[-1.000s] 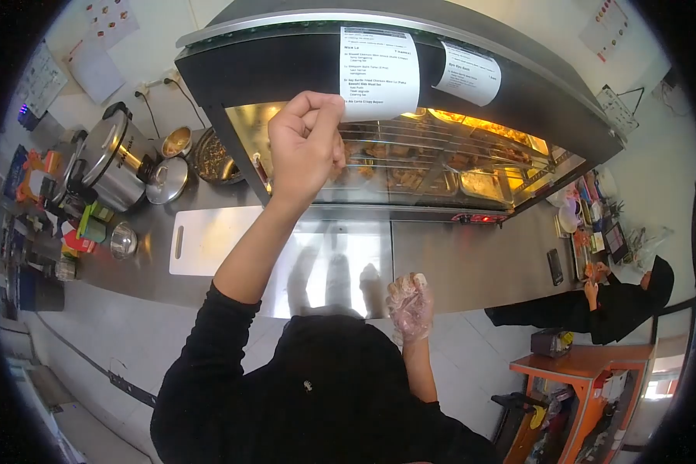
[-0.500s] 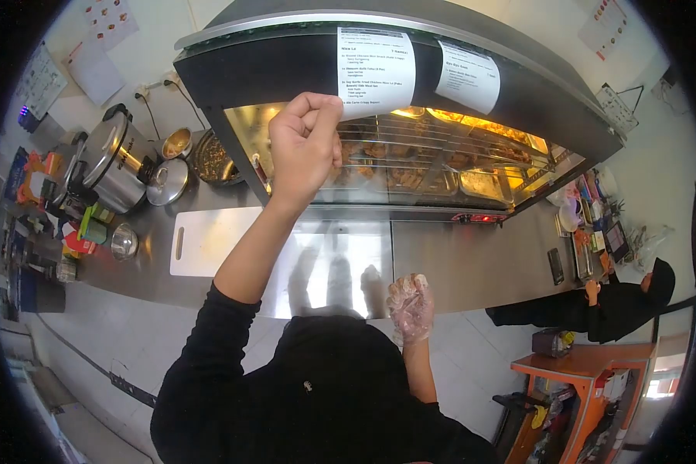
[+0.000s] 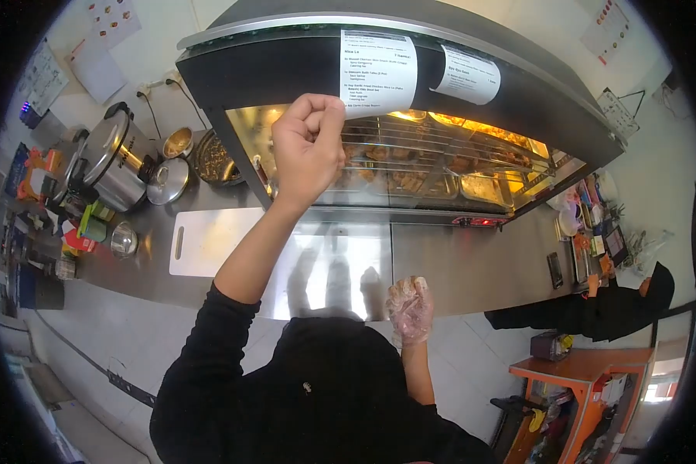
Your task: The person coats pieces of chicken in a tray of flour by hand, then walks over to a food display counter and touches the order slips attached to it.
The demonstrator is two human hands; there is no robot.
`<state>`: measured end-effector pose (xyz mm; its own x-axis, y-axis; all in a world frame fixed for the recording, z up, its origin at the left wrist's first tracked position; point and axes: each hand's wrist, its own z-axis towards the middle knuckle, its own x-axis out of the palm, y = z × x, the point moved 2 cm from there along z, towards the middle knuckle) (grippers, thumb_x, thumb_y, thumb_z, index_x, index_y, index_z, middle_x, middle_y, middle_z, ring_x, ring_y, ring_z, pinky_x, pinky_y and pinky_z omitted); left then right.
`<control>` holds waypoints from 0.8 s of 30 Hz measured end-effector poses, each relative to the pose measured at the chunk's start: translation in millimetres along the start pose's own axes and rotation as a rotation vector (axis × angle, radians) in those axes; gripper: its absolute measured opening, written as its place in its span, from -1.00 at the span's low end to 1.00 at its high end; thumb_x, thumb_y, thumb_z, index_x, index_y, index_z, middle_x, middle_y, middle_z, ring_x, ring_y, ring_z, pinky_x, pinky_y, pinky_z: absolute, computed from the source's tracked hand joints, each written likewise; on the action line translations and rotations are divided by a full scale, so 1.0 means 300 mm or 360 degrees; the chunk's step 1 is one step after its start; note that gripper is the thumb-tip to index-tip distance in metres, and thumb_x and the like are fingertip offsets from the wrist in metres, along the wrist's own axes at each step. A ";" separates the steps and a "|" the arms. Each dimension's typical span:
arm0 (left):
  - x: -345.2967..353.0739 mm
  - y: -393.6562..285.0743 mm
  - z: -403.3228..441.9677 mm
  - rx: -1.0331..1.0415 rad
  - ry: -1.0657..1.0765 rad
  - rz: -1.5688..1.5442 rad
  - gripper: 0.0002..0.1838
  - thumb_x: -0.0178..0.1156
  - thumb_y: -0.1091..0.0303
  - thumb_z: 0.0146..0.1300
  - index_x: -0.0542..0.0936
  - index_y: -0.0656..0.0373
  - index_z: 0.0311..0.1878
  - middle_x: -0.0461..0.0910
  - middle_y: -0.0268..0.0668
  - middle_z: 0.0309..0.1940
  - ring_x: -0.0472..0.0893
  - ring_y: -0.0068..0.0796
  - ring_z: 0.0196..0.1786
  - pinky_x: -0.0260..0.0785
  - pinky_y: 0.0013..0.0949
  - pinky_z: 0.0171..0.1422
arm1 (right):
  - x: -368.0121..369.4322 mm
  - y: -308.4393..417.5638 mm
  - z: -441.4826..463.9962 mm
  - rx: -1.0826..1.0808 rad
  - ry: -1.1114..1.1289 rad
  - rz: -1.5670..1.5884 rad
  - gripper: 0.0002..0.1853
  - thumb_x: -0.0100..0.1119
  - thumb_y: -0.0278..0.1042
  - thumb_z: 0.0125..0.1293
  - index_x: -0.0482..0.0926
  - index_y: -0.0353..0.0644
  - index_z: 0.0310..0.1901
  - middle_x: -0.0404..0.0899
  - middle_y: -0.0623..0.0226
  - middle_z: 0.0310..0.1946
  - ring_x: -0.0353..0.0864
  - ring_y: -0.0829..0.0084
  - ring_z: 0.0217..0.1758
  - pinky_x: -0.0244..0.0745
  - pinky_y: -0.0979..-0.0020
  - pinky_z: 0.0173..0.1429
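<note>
My left hand (image 3: 309, 148) is raised before the food warmer (image 3: 286, 69), its thumb and fingers pinching the lower left corner of a printed receipt (image 3: 380, 73). The receipt hangs from the warmer's top edge. A second receipt (image 3: 469, 75) hangs to its right, untouched. My right hand (image 3: 410, 311), in a clear plastic glove with smears on it, is curled at the counter's front edge. Its fingers are closed, and whatever they hold, if anything, is hidden. Behind the warmer's glass, trays of fried food (image 3: 421, 183) stand on lit racks.
A white cutting board (image 3: 213, 241) lies on the steel counter (image 3: 456, 259), left of centre. Farther left are a large cooker (image 3: 114, 166), a metal bowl (image 3: 124, 240) and a pan (image 3: 215, 158). At right are a phone (image 3: 555, 268), another person (image 3: 619, 305) and an orange shelf (image 3: 580, 363).
My left hand keeps its pinch on the receipt, with only slight shifts of the paper. The other person's hands have moved at the items on the right. My right hand has hardly moved.
</note>
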<state>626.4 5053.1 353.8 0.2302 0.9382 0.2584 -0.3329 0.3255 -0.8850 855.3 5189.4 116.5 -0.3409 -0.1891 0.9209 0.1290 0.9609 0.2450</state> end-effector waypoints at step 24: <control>-0.010 0.038 0.018 0.0139 -0.0011 0.0055 -0.86 0.14 0.39 0.37 0.55 0.26 -0.25 0.44 -0.51 -0.71 0.29 -0.85 -0.73 0.12 -0.66 -0.67 | 0.024 0.012 -0.006 -0.0090 -0.0236 -0.0020 -0.79 0.00 -0.18 0.43 0.41 -0.07 -0.33 0.34 0.37 -0.50 0.27 0.41 -0.40 0.30 0.43 -0.41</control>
<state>616.9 5054.6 344.9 0.2108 0.9497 0.2315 -0.4190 0.3017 -0.8564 855.0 5191.2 124.6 -0.4761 -0.1649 0.8638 0.1749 0.9449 0.2768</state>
